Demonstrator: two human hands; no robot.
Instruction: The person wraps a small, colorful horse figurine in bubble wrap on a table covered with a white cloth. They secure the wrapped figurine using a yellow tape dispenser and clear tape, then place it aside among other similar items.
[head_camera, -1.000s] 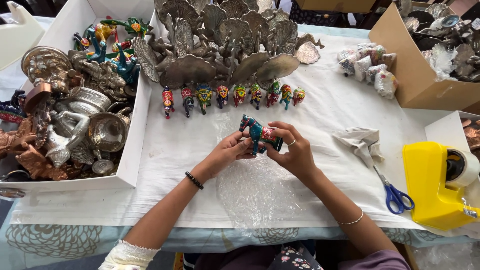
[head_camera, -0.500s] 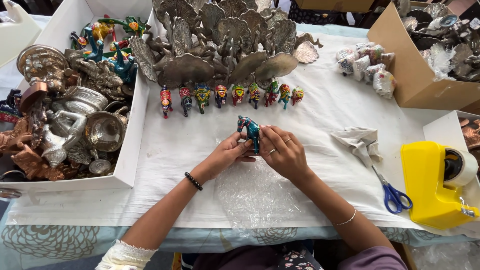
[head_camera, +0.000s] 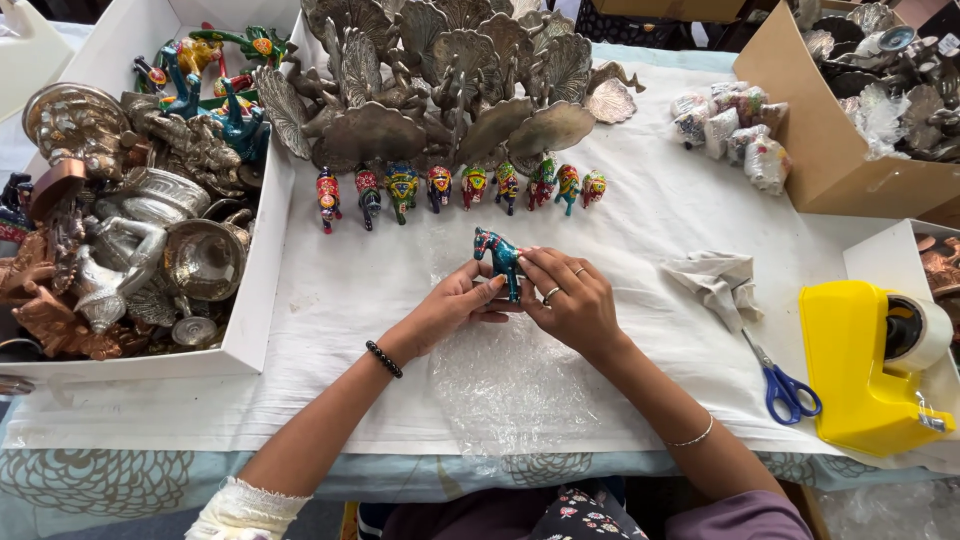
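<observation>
Worktop (head_camera: 330, 300) under white cloth, packing station layout.

White box (head_camera: 262, 270) at left: full of metal figures and bowls, none wrapped. Brown cardboard box (head_camera: 800, 130) top right: holds pieces already in clear wrap. Second white box (head_camera: 880, 255) at right edge, copper-coloured items inside, mostly out of frame. No readable labels or signs on any box.

Brass fan-tailed ornaments (head_camera: 450, 90) massed at the back, bare. Clear bubble wrap sheet (head_camera: 510, 380) lies flat in front of the person, nothing on it yet. Yellow tape dispenser (head_camera: 860, 370) right, loaded roll. Wrapped bundles (head_camera: 730, 130), about six, sit by the brown box: done. Crumpled cloth (head_camera: 720, 280) and blue-handled scissors (head_camera: 785, 385) beside the dispenser.

Row of painted animal figures (head_camera: 460, 187), nine, unwrapped: left to do.

In hand: teal painted horse (head_camera: 497, 255), upright, held just above the far edge of the bubble wrap. Left hand (head_camera: 450, 310) grip narrow, fingertips on its rear; right hand (head_camera: 570, 300) grip closed round its body. Not yet wrapped.

Judgement: early to mid-batch.
</observation>
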